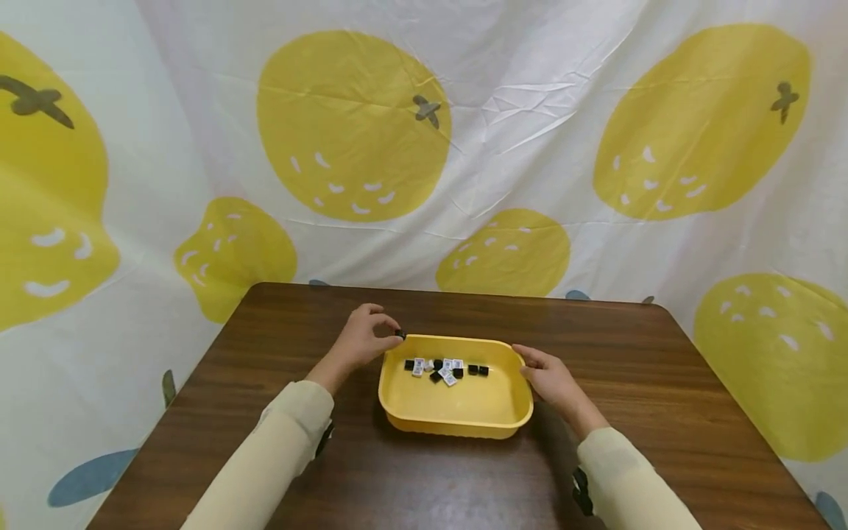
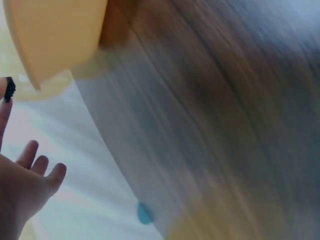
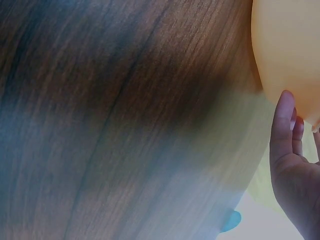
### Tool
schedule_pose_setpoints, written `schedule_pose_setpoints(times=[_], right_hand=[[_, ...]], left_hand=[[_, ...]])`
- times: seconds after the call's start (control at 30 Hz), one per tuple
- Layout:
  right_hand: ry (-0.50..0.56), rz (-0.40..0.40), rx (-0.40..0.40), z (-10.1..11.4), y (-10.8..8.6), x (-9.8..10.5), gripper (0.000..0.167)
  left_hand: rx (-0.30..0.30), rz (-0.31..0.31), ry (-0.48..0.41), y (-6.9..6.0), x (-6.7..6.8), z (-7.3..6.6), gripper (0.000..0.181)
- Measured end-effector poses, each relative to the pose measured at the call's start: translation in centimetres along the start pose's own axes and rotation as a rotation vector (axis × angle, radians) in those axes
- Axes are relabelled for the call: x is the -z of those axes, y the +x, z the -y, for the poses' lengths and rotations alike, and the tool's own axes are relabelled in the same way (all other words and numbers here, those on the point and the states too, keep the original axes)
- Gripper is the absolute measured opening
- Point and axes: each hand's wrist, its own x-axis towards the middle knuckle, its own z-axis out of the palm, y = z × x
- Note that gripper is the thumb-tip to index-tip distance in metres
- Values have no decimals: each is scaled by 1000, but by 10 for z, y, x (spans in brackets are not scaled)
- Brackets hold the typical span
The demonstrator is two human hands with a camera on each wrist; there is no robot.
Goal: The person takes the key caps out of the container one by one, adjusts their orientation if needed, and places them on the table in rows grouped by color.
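Observation:
A yellow rectangular tray [image 1: 457, 425] stands on the table with several small black and white blocks in it, some white ones bearing printed marks. Between thumb and finger, my left hand [image 1: 361, 340] pinches a small black block [image 1: 400, 334] at the tray's far left corner. In the left wrist view that black block [image 2: 9, 89] shows near the left edge, and the hand's other fingers [image 2: 40, 165] are spread away from it. My right hand [image 1: 550, 377] grips the tray's right rim near its far corner. In the right wrist view its thumb [image 3: 284, 112] lies against the tray's outer wall [image 3: 287, 60].
Around the tray spreads a dark brown wooden table [image 1: 616, 368] with rounded far corners. Behind it hangs a white cloth [image 1: 517, 140] printed with big yellow lemons. Among the blocks, two black ones [image 1: 478, 370] lie apart on the right.

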Motion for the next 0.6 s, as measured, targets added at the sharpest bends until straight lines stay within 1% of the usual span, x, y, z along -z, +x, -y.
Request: schedule_pose_setpoints(times=[0.1,0.17,0.27,0.43,0.5,0.6], right_hand=[[-6,2,4,0,1,0,48],[-6,-3,9,-1,1,0,48],[-10,-7,17,-2,2,-1,48],[-25,-11,13,-1,2,-2,48],[-28,-9,10,-1,2,-2,48],[-26,-9,7,-1,2,-2,48]], left_hand=[[28,-33,-61,-4,10,12,23],[45,-42,-79,-5,15,20,26],[64,-49,-81,-8,20,31,29],[89,-51,-67,-13,23,50,31],[102,-45,-60,-16,23,57,31],[122,-29,-24,-18,20,67,31]])
